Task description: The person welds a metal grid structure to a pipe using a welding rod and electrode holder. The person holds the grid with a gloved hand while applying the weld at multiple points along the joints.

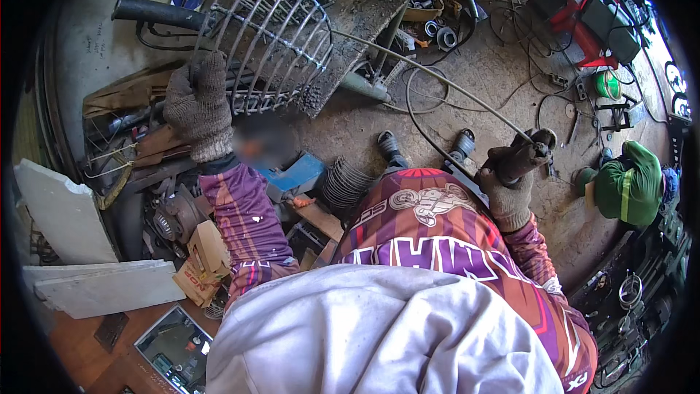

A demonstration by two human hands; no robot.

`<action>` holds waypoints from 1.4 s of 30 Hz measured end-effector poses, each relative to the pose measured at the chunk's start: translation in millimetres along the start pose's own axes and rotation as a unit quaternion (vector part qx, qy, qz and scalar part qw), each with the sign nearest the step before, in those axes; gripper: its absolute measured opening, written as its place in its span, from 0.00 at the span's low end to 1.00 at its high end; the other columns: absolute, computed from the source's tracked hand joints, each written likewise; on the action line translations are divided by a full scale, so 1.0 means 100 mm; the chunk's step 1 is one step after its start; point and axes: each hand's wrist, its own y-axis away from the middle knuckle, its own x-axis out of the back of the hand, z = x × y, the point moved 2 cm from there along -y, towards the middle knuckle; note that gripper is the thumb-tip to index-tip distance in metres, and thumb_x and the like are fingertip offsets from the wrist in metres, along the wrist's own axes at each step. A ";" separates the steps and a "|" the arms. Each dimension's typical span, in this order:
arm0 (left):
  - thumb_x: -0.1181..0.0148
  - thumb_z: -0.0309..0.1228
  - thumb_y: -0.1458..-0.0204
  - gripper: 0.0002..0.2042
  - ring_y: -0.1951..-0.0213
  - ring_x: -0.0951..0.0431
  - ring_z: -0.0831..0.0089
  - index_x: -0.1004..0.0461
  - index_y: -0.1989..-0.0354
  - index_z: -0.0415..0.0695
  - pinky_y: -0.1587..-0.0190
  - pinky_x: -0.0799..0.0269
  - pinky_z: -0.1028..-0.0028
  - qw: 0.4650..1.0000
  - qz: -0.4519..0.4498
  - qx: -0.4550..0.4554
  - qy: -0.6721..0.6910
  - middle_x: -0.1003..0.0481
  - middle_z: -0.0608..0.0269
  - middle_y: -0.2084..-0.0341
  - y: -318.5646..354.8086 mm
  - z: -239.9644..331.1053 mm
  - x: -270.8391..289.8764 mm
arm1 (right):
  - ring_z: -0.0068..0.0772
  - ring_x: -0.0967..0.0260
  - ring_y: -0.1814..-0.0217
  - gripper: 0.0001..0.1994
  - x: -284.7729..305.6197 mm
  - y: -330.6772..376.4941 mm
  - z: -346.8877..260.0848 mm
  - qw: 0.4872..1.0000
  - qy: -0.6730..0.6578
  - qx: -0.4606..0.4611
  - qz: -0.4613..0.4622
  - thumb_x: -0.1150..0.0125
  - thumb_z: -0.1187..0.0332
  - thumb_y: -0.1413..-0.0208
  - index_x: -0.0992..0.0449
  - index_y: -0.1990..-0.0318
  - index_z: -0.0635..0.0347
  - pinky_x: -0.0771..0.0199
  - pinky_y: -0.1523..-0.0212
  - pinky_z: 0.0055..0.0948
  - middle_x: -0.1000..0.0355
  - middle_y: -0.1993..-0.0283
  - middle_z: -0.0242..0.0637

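My left hand (pixel 198 106), in a grey knitted glove, is closed on the lower left rim of a domed wire cage (pixel 273 36) made of bent metal rods. The cage rests against a dirty grey board. My right hand (pixel 507 193), also gloved, grips a dark electrode holder (pixel 523 155) at the right. A long thin rod (pixel 430 76) runs from the holder up and left to the cage's right side. Both sleeves are purple and patterned, and a white cloth covers my chest at the bottom.
A red welding machine (pixel 590 7) with cables stands at the top right. A green tool (pixel 627 186) lies at the right. White slabs (pixel 65 211), a cardboard box (pixel 204 255), a blue box (pixel 295 171) and a ribbed coil (pixel 343 182) crowd the concrete floor (pixel 481 66).
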 end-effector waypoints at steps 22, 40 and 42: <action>0.29 0.52 0.53 0.23 0.73 0.27 0.77 0.20 0.71 0.40 0.66 0.31 0.70 0.999 -0.007 -0.022 -0.031 0.22 0.66 0.78 -0.02 -0.01 -0.02 | 0.23 0.29 0.68 0.15 -0.02 0.04 0.02 1.000 0.010 0.021 0.002 0.34 0.73 0.52 0.25 0.55 0.62 0.28 0.66 0.25 0.26 0.66 0.34; 0.29 0.50 0.53 0.22 0.74 0.26 0.71 0.21 0.70 0.39 0.67 0.30 0.69 1.000 -0.013 -0.008 -0.005 0.23 0.62 0.78 -0.03 0.03 -0.01 | 0.25 0.27 0.65 0.14 -0.01 0.09 0.04 0.996 -0.078 -0.033 0.000 0.35 0.78 0.55 0.26 0.58 0.63 0.26 0.63 0.27 0.27 0.64 0.33; 0.29 0.49 0.53 0.21 0.74 0.26 0.73 0.21 0.70 0.39 0.66 0.31 0.69 0.999 -0.012 0.000 0.030 0.23 0.62 0.78 -0.01 0.03 -0.01 | 0.25 0.27 0.65 0.14 -0.01 0.09 0.07 0.996 -0.080 -0.028 0.003 0.35 0.78 0.55 0.26 0.58 0.63 0.26 0.62 0.28 0.27 0.64 0.33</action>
